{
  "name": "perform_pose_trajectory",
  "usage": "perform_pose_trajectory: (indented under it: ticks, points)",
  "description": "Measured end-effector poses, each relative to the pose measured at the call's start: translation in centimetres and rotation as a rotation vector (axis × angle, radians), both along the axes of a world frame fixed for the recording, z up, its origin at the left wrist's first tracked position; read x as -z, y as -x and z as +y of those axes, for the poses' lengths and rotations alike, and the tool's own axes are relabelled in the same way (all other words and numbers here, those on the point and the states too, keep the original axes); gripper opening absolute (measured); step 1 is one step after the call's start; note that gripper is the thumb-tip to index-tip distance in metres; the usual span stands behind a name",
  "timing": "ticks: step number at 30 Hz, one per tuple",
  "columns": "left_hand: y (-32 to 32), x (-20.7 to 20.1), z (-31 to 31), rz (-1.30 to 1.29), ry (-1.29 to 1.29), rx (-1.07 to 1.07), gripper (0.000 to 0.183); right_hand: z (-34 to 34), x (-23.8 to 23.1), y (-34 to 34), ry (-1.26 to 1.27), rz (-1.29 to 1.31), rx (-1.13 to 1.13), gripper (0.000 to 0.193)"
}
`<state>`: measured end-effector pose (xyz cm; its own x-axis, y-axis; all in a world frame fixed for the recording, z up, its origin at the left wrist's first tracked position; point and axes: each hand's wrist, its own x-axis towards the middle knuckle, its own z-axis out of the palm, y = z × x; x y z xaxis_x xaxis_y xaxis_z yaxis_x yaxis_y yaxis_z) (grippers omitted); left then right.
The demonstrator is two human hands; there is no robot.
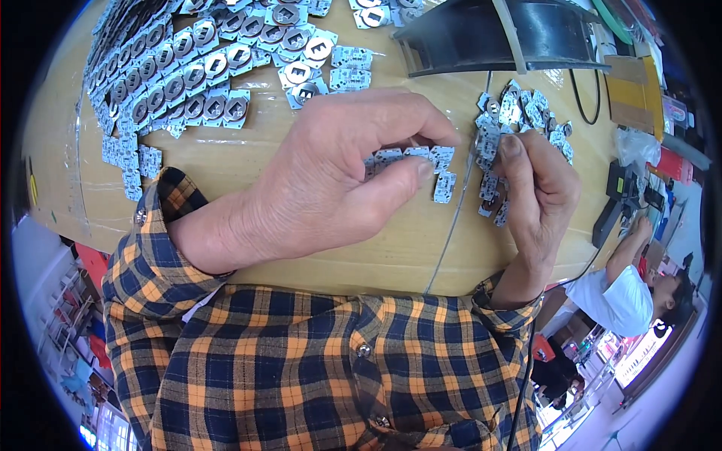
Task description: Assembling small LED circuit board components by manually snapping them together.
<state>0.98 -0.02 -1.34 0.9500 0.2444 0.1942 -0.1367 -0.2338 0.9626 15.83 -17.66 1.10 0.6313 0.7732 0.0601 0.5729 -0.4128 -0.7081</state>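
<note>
My left hand [323, 169] curves over a short row of small circuit boards [442, 159], its thumb and index finger apart. Those boards show through the gap between the fingers; whether the hidden fingertips touch any cannot be told. Just below the row's right end is another single circuit board [444, 188]. With thumb and fingers closed, my right hand [540, 180] pinches a small circuit board [487, 141] at the left side of a loose heap of similar boards [535, 109]. Part of that heap is hidden behind the right hand.
Many boards with round metal battery holders [192, 71] lie in rows at the far left. A black curved fan-like housing [504, 37] stands at the back right, a black cable [596, 101] beside it. A person in a white top [613, 301] sits to the right.
</note>
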Motion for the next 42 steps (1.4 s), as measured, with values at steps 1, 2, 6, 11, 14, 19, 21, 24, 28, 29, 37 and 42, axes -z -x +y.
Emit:
perform_pose_trajectory:
  ticks: [1,2,6,11,14,19,21,24,28,29,37,42]
  points:
    - [0.0,0.0,0.0,0.0,0.0,0.001,0.024,0.0,0.0,0.0,-0.037,-0.038,0.009,0.024]
    - [0.0,0.0,0.0,0.006,0.032,0.002,0.024,0.0,0.0,0.1,-0.037,-0.038,0.01,0.024]
    - [0.0,0.1,0.1,0.046,-0.014,-0.028,0.025,-0.1,0.0,0.1,0.013,-0.096,0.089,0.014]
    - [0.1,-0.6,-0.2,0.129,0.265,-0.024,0.021,0.5,-1.3,1.1,-0.087,0.176,0.019,0.013]
    - [0.2,-0.6,-0.1,0.188,0.501,0.088,0.019,0.5,-0.9,1.4,-0.163,0.322,-0.168,0.014]
    - [0.3,-1.1,0.3,0.222,0.531,0.159,0.019,0.9,-0.6,1.5,-0.142,0.469,-0.312,0.015]
    - [0.3,-1.0,0.4,0.215,0.52,0.173,0.02,0.9,-0.4,1.6,-0.134,0.468,-0.305,0.015]
    - [0.2,-1.0,-0.1,0.227,0.59,0.113,0.02,1.0,-0.1,1.6,-0.175,0.329,-0.315,0.015]
    - [0.2,-0.5,-0.1,0.132,0.274,0.041,0.016,0.8,-0.3,1.5,-0.169,0.253,-0.345,0.014]
    - [0.2,-1.1,0.3,0.184,0.485,0.145,0.014,0.6,-0.4,1.5,-0.16,0.35,-0.317,0.016]
    - [0.3,-1.1,0.0,0.182,0.919,0.232,0.014,0.6,0.0,2.0,-0.396,1.376,-0.123,0.031]
    - [0.3,-1.0,-0.4,0.057,0.538,0.084,0.017,0.6,0.1,2.2,-0.366,1.081,-0.029,0.027]
